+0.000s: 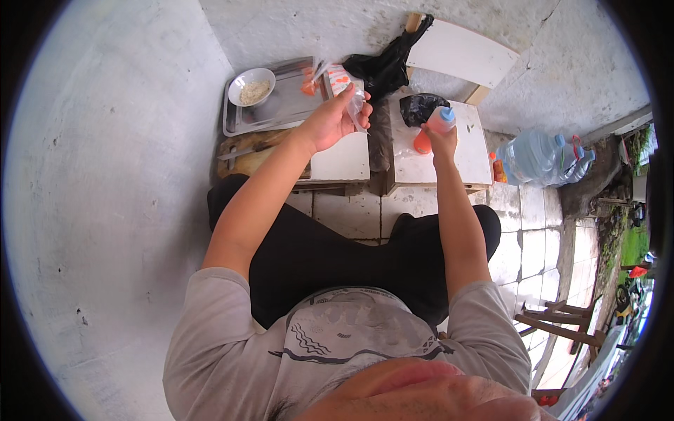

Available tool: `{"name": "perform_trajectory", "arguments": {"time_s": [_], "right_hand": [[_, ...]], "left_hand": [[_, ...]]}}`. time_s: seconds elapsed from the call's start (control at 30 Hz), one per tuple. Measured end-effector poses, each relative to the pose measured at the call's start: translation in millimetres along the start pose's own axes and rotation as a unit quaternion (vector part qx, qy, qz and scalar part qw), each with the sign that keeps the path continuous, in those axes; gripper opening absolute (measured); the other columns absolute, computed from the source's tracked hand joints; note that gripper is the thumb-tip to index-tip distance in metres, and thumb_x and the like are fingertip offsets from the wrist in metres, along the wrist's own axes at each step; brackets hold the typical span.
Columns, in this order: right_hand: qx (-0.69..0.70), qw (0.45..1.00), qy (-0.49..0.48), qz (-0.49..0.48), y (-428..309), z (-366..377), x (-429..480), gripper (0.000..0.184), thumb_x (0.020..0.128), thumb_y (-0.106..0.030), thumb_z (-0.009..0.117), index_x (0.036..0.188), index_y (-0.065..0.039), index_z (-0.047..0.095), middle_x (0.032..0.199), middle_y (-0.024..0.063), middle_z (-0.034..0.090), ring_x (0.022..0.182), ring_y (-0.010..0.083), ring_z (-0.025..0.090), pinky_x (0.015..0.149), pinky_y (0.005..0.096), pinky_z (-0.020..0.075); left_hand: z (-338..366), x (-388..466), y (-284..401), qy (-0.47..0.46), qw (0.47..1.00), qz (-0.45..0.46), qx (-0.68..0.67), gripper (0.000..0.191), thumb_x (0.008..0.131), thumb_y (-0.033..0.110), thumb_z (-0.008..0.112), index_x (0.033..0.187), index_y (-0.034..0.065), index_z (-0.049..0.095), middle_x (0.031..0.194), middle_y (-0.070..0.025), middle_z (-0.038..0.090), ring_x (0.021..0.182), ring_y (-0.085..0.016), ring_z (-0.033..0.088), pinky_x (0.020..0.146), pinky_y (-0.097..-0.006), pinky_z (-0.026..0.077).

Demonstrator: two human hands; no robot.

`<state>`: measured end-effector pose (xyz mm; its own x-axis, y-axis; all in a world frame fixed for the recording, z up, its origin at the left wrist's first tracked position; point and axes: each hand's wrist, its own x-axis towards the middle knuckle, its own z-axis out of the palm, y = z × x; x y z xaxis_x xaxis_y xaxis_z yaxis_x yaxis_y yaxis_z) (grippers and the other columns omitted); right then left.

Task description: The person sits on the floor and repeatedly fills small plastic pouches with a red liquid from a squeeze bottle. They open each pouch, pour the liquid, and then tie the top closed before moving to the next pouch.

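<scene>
My left hand (337, 117) is raised over the low white table and holds a small clear plastic bag (356, 108) between thumb and fingers. My right hand (442, 139) grips a squeeze bottle (423, 143) with orange-red contents and a light blue cap (447, 113), tilted above the second white table. Behind my left hand lies a metal tray (289, 109), bearing a white bowl (237, 97) of pale chopped or grainy food and a clear bag with orange pieces (309, 84). Closer to me, a knife (237, 153) rests on a wooden cutting board (258, 162).
Black plastic bags (387, 68) lie between the tables and near the bottle (416, 109). A printed white packet (339, 76) is beside the tray. Large water bottles (532, 157) stand at the right. A white wall (105, 184) closes the left side; a wooden stool (563, 318) is lower right.
</scene>
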<state>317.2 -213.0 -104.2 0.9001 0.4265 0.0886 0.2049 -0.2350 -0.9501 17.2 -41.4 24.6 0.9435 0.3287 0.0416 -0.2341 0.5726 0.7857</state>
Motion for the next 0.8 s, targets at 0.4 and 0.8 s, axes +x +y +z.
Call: {"name": "perform_trajectory", "arguments": {"time_s": [0.4,0.8], "right_hand": [[-0.126,0.953,0.019,-0.275,-59,12,-25,0.072,0.067,-0.016,0.094,0.133,-0.009,0.066,0.122,0.0152,0.071,0.117,0.0375,0.070,0.104,0.0468,0.0554],[-0.271,0.800,0.015,-0.534,-150,17,-52,0.059,0.071,-0.017,0.092,0.125,-0.020,0.071,0.124,0.0052,0.065,0.120,0.0312,0.066,0.117,0.0710,0.0382]], "left_hand": [[16,-22,3,0.065,0.786,0.118,0.604,0.053,0.101,0.049,0.077,0.129,0.0062,0.063,0.119,-0.0143,0.073,0.107,-0.029,0.070,0.094,-0.0402,0.055],[15,-15,7,0.078,0.802,0.095,0.584,0.059,0.096,0.043,0.084,0.138,0.0045,0.071,0.123,-0.0121,0.077,0.118,-0.026,0.071,0.105,-0.0387,0.052]]}}
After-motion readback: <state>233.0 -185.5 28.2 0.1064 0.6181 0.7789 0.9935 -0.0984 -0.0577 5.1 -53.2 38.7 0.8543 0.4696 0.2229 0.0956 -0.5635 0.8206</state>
